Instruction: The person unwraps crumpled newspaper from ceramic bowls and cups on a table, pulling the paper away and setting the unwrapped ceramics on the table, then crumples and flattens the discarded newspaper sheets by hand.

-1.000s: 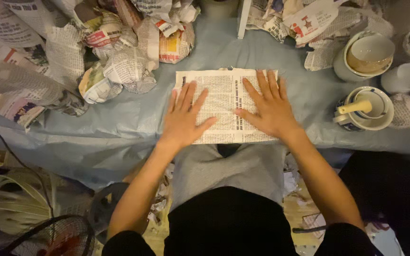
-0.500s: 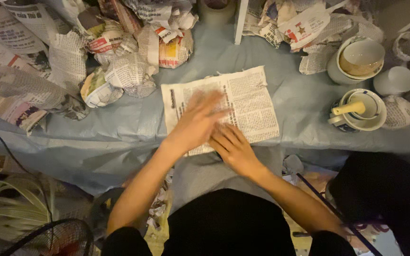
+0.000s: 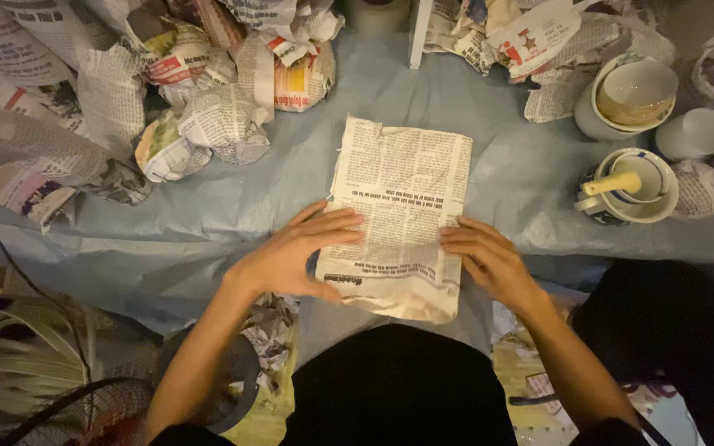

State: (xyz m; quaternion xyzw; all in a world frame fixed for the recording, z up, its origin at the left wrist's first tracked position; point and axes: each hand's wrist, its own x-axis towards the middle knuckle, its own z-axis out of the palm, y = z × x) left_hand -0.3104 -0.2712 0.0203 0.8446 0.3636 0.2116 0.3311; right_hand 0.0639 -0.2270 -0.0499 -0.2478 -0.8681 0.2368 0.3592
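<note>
The bench, draped in a pale blue cloth, carries everything here. A heap of crumpled newspaper bundles fills its far left, and more crumpled paper lies at the far right.

The folded newspaper lies at the near middle of the bench, long side running away from you, its near end drooping over the edge. Your left hand lies flat on its left edge, fingers spread and clamped on nothing; your right hand rests open against its right edge, fingertips on the paper. To crease it well, I'd judge you should press from the middle outward with flat palms, keep both long edges square, and slide the sheet fully onto the bench so that the near end has support.

At the right, a large bowl looks empty. Beside it an upturned white cup shows only its base. Nearer you, a small bowl holds a yellow-handled tool; whether anything else is inside, I cannot tell.
</note>
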